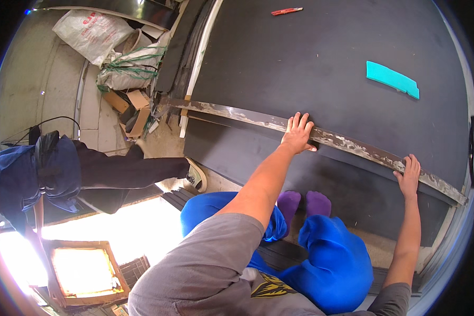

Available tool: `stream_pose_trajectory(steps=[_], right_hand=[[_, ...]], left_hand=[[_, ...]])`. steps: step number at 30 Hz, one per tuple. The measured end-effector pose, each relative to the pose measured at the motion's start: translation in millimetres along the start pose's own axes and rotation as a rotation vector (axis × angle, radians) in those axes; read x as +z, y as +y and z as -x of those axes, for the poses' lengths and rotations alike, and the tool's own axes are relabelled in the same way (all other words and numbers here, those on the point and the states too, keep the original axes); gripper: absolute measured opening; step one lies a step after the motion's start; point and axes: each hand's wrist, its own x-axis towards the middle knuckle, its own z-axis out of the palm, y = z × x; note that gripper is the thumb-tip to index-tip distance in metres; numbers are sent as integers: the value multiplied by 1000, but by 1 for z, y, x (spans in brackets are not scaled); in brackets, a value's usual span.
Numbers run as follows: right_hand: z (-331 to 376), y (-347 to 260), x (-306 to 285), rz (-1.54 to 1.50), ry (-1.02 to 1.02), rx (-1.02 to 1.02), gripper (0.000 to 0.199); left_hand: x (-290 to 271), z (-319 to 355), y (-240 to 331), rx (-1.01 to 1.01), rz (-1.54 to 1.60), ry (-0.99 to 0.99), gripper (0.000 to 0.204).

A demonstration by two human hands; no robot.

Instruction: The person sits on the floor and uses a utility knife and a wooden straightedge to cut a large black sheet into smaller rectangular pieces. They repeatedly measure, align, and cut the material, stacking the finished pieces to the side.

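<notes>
A long, narrow metal bar (236, 112) with worn, flaking paint lies across a dark grey sheet (342, 31). My left hand (298, 135) grips it near the middle, fingers over its far edge and thumb on the near side. Close to the bar's right end, my right hand (409, 178) holds it the same way, fingers across the top. Beyond the bar, a turquoise foam piece (392, 79) rests on the sheet at the right. A red utility knife (286, 11) lies at the far edge of the view.
On the left, another person's leg (137, 166) and shoe (196, 175) stand beside the sheet. White sacks (92, 32) and torn cardboard boxes (137, 113) are piled at the far left. A wooden-framed square (87, 271) glows brightly at lower left. My purple-socked feet (318, 203) are at the sheet's near edge.
</notes>
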Motion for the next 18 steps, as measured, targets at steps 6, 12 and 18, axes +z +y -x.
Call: stream_pose_trajectory(steps=[6, 12, 18], right_hand=[[2, 14, 5, -1, 6, -4, 74], [0, 12, 5, 15, -6, -20, 73], [3, 5, 0, 1, 9, -39, 74]], left_hand=[[-1, -1, 8, 4, 10, 25, 100], [5, 1, 5, 1, -4, 63, 97], [1, 2, 3, 6, 3, 82, 94]])
